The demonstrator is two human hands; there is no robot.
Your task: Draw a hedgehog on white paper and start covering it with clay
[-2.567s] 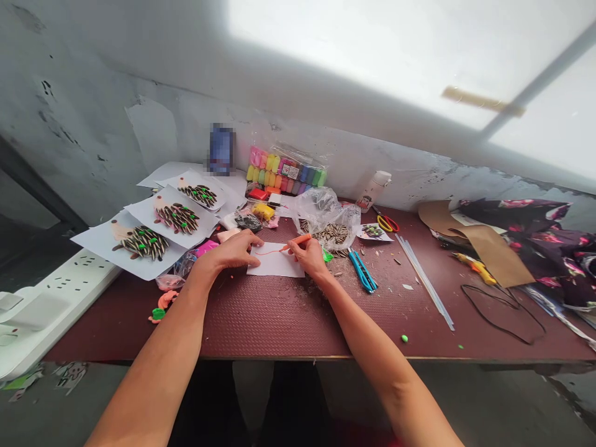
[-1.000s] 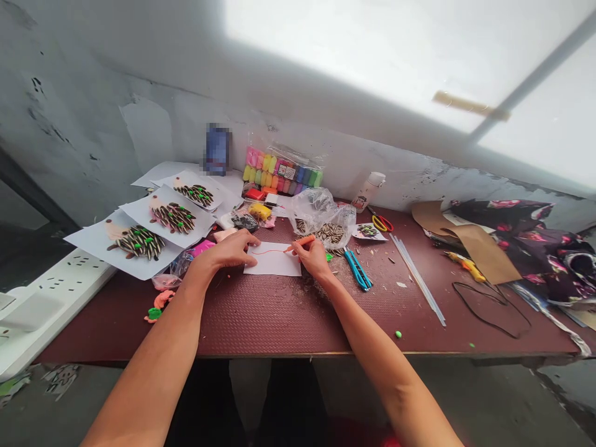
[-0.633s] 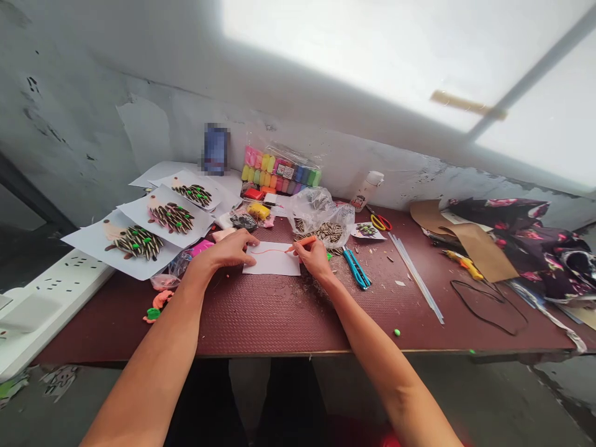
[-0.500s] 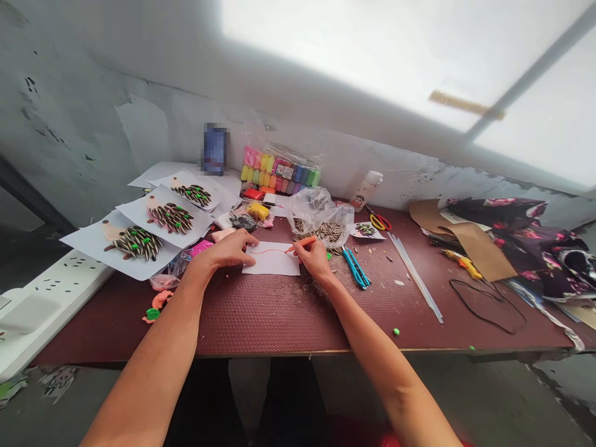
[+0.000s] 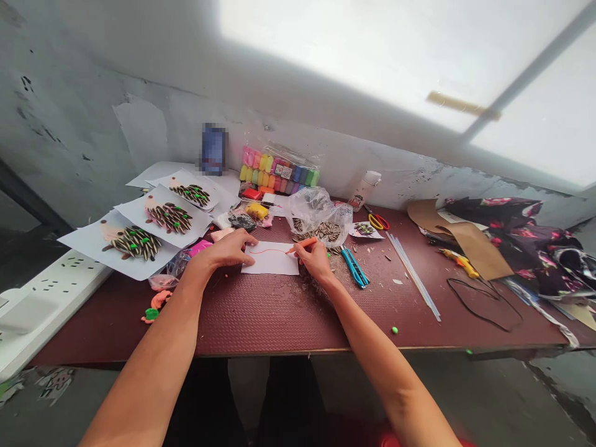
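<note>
A small sheet of white paper (image 5: 272,264) lies flat on the table in front of me, with a wavy orange line across its upper part. My left hand (image 5: 231,249) rests at the sheet's left edge, thumb and forefinger apart and touching the paper. An orange pen (image 5: 298,244) is pinched in my right hand (image 5: 313,256), its tip at the line's right end near the sheet's right edge. Just behind that hand, sunflower seeds (image 5: 326,232) lie in a clear plastic bag (image 5: 313,203). A blue utility knife (image 5: 354,267) lies to its right.
Sheets with seed-covered hedgehogs (image 5: 135,242) lie at left, near a white power strip (image 5: 69,285). Coloured clay packs (image 5: 279,171), a bottle (image 5: 364,189) and scissors (image 5: 378,220) stand or lie behind. Clear glue sticks (image 5: 414,276) and a yellow glue gun (image 5: 460,262) are at right.
The view has shifted very slightly. Both hands, the pen and the paper keep practically the same places, and the orange line looks about the same.
</note>
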